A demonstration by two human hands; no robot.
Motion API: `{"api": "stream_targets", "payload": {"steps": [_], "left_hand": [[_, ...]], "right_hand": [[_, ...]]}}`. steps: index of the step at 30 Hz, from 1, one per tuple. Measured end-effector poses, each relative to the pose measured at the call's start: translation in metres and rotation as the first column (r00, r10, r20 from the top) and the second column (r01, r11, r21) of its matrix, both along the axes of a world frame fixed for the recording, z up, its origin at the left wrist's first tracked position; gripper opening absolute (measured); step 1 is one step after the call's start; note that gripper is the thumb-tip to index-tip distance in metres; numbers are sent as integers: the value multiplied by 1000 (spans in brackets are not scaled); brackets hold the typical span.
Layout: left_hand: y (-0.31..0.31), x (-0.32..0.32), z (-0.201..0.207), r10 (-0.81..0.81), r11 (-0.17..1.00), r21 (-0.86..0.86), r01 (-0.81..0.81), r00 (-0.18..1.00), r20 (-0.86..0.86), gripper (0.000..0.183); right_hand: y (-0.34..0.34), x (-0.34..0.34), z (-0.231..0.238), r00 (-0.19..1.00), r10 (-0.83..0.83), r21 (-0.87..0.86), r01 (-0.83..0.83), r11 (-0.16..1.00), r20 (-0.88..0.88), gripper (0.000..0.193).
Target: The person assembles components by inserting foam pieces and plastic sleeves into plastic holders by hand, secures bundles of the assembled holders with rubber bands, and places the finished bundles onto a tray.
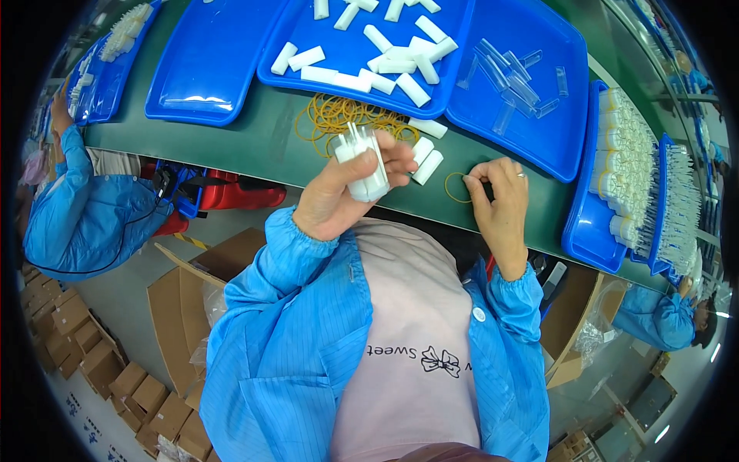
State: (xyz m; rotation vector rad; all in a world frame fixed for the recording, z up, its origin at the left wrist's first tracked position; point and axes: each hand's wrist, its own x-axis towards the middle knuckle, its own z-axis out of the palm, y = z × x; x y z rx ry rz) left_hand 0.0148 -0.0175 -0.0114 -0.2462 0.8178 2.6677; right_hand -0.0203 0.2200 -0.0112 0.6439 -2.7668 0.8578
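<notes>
My left hand (332, 192) is raised over the table's near edge, its fingers wrapped round a bundle of white pieces in clear plastic (365, 171). Thin white prongs stick up from the top of that bundle. To the right, my right hand (504, 202) pinches a yellow rubber band (446, 187) between thumb and fingertips, and the loop hangs to the left, by the table's near edge. A tangle of yellow rubber bands (323, 115) lies just beyond my left hand. White blocks (428, 167) rest on the green table between my hands.
One blue tray (269, 68) holds loose white blocks; another (566, 146) holds clear plastic pieces. A third blue tray (208, 104) stands left. At right, trays carry rows of bundled pieces (623, 169). Cardboard boxes (181, 308) stand below. A person in blue (92, 208) works at left.
</notes>
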Motion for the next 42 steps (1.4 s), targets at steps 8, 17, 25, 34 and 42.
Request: {"api": "stream_targets", "payload": {"steps": [8,17,25,34,42], "left_hand": [[34,7,22,-267,728,-686,-19,913,-309,63],[42,11,13,-577,229,-945,-233,749,-325,33],[30,-1,15,-459,621,-780,-83,767,-448,31],[49,-11,31,-493,654,-757,-16,750,-441,30],[20,4,22,-213,967,-211,143,907,-362,43]], "right_hand": [[-16,13,24,997,67,-263,-55,963,39,8],[-16,33,64,672,560,-864,269,425,485,8],[-19,44,74,790,576,-24,-593,805,-210,18],[-45,47,72,735,561,41,-593,804,-381,19],[-7,42,53,998,47,-164,-40,986,36,13]]}}
